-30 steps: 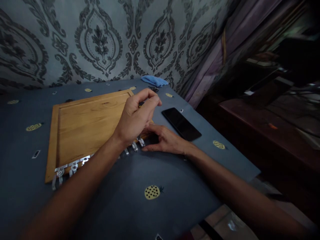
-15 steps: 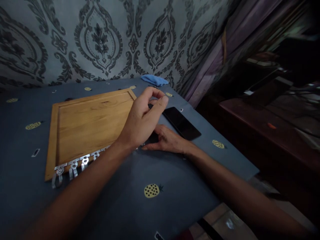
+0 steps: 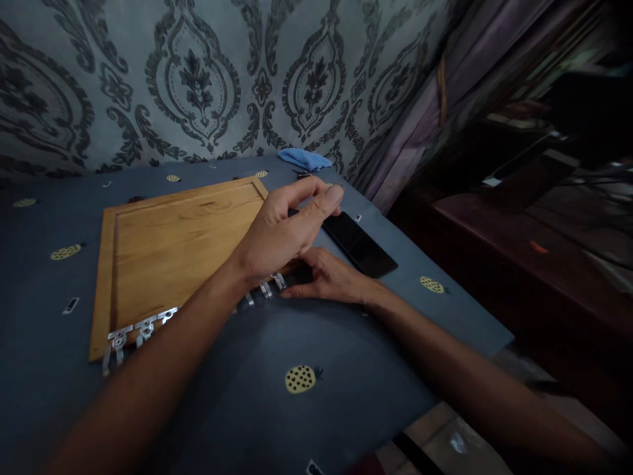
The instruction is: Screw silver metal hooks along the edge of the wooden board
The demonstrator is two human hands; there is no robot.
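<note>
A framed wooden board [image 3: 188, 244] lies flat on the table, with a row of metal hooks [image 3: 143, 330] along its near edge. My left hand [image 3: 291, 221] is raised over the board's right side, its fingers curled in with the thumb against them. Whatever the fingertips may hold is hidden from me. Below it, my right hand [image 3: 333, 277] is at the board's near right corner, thumb on the near side and fingers on the far side, gripping the edge beside the last hooks. My left forearm covers the middle of the hook row.
A black phone [image 3: 361, 244] lies right of the board. At the back, a folded blue cloth [image 3: 305, 159] is near the patterned wall [image 3: 202, 79]. The blue pineapple-print tablecloth [image 3: 257, 409] ends at the right, by a dark red surface [image 3: 514, 244].
My left hand has shifted slightly to the right and tipped over, and its wrist has lifted, uncovering hooks beside my right hand. My right hand has stayed in place.
</note>
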